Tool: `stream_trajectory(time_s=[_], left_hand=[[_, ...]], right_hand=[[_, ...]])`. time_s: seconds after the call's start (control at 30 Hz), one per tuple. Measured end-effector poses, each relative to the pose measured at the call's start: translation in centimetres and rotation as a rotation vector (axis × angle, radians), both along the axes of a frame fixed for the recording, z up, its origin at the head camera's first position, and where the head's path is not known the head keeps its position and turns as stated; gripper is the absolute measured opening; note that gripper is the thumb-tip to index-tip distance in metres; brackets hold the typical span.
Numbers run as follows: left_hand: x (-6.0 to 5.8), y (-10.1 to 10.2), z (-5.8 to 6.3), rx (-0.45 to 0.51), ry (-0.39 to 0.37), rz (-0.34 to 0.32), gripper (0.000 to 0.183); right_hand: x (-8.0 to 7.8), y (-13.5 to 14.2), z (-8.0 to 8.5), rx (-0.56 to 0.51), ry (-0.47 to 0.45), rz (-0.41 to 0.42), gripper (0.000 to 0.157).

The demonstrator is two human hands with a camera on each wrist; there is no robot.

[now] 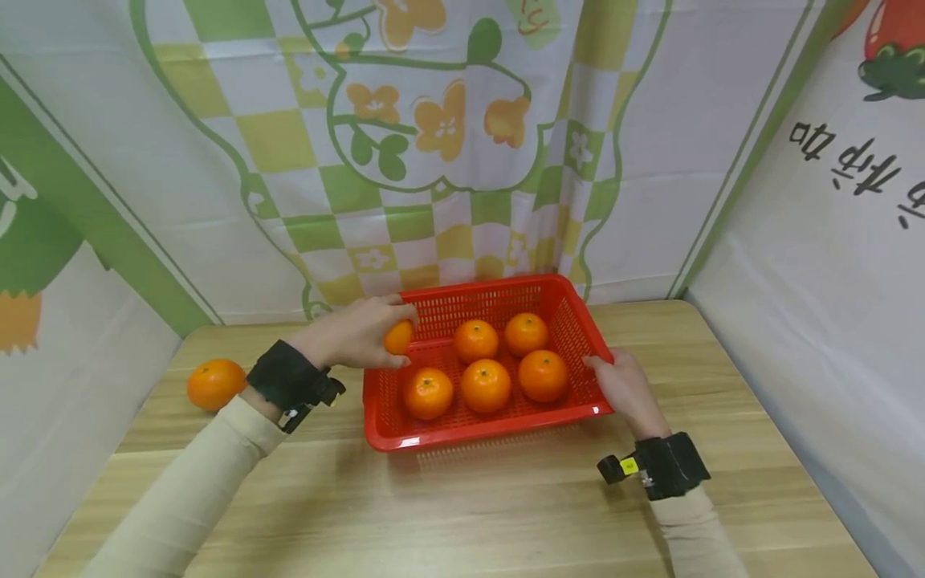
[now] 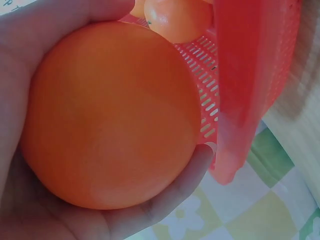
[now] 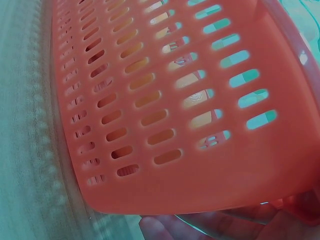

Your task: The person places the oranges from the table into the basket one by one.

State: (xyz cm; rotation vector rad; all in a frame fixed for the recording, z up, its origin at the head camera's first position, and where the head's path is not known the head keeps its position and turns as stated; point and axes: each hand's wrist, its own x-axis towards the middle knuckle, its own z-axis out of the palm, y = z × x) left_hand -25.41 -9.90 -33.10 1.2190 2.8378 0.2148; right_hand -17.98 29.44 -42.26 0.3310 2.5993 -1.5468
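Note:
In the head view, my left hand grips an orange over the left end of the red plastic basket. The left wrist view shows this orange large, with fingers and thumb curled round it and the basket wall right beside it. My right hand holds the basket's right rim, thumb over the edge. Fingers show below the slotted basket wall in the right wrist view. Several oranges lie in the basket, among them one at front left and one at front right.
Another orange sits on the wooden table at the left, beside my left wrist. A checked, flower-printed curtain hangs close behind the basket. Printed cloth walls stand on the left and right sides.

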Motion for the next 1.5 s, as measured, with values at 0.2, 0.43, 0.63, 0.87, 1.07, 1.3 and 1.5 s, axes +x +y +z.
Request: stream_trajectory(time_s=[0.2,0.43,0.63,0.87,1.07,1.3,1.5], left_hand=[[-1.0,1.3,-0.3,-0.051,-0.018,-0.006,0.051],[-2.1,3.2,-0.9,-0.153,-0.03,-0.035,0.051],[-3.1,4.5,-1.7,-0.208,-0.057,-0.049,0.049],[-4.0,5.4,-2.0,-0.237,-0.073,-0.026,0.052],[-4.0,6.2,-1.8,-0.245,-0.08,-0.026,0.054],[-4.7,7.5,-2.2,-0.282,-0.165,0.001,0.06],[-5.3,8.4,-2.6,-0.35,-0.239,0.079,0.068]], right_hand=[[0.3,0.0,-0.1,-0.001,0.0,0.0,0.043],[0.3,0.0,0.1,0.026,-0.017,0.006,0.041],[0.2,-0.1,0.0,0.077,0.004,0.002,0.036],[0.3,-0.1,0.0,0.059,-0.02,0.002,0.038],[0.2,-0.1,0.2,0.066,-0.019,0.007,0.038],[0.1,0.1,0.2,0.065,-0.01,0.006,0.038],[0.1,0.1,0.1,0.062,-0.008,0.005,0.036]])
